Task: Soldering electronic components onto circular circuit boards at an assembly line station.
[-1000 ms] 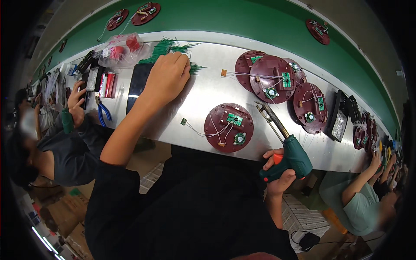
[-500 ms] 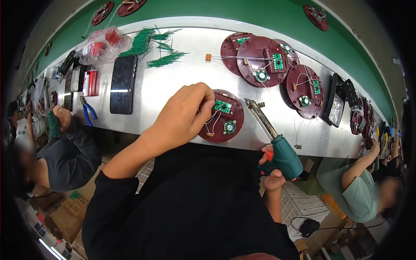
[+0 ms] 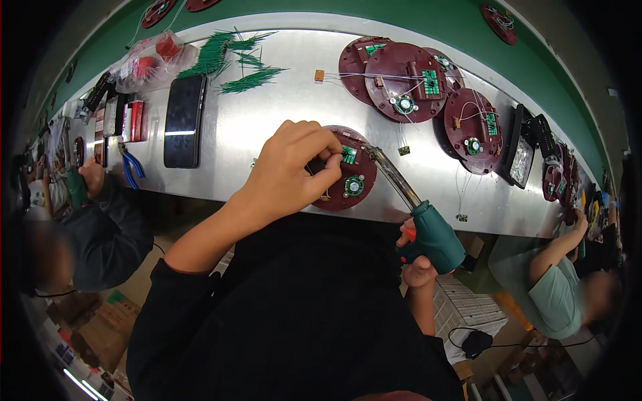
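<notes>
Dark red disc [image 3: 348,184] lies on the metal bench [image 3: 267,127] near its front edge — left hand [image 3: 291,170] rests on it, fingers closed around a small part. Right hand [image 3: 420,257] grips a green soldering gun [image 3: 414,214] — tip beside the green board [image 3: 349,155].
</notes>
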`<act>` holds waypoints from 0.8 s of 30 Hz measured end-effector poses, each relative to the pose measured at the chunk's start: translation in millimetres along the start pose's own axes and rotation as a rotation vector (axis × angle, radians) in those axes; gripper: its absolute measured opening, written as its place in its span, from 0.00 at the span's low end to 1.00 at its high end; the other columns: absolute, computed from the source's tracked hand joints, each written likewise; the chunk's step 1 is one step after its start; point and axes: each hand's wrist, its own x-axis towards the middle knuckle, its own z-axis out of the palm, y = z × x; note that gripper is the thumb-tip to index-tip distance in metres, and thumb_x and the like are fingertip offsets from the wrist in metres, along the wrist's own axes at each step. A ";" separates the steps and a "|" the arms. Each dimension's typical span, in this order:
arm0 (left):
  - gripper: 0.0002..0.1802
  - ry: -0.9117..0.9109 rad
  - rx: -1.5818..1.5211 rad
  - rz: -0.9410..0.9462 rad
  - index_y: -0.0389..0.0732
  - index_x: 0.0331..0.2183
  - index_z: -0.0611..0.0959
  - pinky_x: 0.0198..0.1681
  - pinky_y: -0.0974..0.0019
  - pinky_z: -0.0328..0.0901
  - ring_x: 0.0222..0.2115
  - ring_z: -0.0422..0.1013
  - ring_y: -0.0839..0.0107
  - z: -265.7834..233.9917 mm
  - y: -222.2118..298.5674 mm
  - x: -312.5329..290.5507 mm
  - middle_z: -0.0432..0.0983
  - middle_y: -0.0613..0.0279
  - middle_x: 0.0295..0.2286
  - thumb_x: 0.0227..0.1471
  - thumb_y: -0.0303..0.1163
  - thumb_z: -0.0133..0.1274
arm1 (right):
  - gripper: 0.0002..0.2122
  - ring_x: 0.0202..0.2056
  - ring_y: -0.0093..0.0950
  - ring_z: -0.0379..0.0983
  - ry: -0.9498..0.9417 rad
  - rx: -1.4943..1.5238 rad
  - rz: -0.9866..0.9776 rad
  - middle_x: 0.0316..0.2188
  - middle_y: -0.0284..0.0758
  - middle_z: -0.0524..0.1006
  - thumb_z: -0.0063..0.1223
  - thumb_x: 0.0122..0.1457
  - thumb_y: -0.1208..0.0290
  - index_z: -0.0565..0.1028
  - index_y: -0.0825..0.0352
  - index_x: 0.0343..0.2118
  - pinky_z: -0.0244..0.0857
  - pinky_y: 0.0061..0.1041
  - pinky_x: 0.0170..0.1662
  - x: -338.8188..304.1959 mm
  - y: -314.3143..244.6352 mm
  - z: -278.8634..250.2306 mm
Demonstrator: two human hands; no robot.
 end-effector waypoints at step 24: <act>0.07 -0.119 0.147 -0.073 0.38 0.27 0.82 0.34 0.59 0.67 0.26 0.74 0.60 -3.6 15.0 10.4 0.78 0.60 0.23 0.46 0.26 0.66 | 0.33 0.23 0.29 0.77 -0.042 -0.086 -0.143 0.23 0.36 0.79 0.59 0.65 0.37 0.81 0.74 0.30 0.69 0.25 0.27 6.1 8.6 3.1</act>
